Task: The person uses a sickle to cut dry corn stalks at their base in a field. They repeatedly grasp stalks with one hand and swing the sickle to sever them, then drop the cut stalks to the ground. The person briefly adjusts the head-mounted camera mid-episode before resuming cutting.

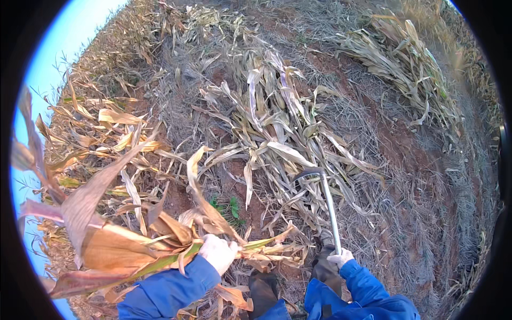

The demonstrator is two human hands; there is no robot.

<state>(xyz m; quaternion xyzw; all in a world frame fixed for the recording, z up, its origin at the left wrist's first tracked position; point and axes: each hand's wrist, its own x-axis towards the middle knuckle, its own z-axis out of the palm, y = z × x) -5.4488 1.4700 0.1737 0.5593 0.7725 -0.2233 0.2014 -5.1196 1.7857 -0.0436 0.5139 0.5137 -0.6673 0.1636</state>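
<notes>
At the lower left my left hand (217,253) is closed around dry corn stalks (120,248). Their broad tan leaves spread out to the left, and the short lower ends stick out to the right of the fist. My right hand (340,258), at the lower middle right, grips the lower end of a sickle (328,205). Its pale straight handle points up and away from me, and the dark curved blade at the top turns left. That blade lies over the near part of a pile of cut corn stalks (277,117), partly among the leaves in this view.
Another bundle of cut stalks (405,69) lies at the far right. Standing dry corn (112,69) fills the left side. Reddish soil (397,141) with straw litter runs between them. A small green weed (233,207) grows near my left hand. My boots (324,261) show below.
</notes>
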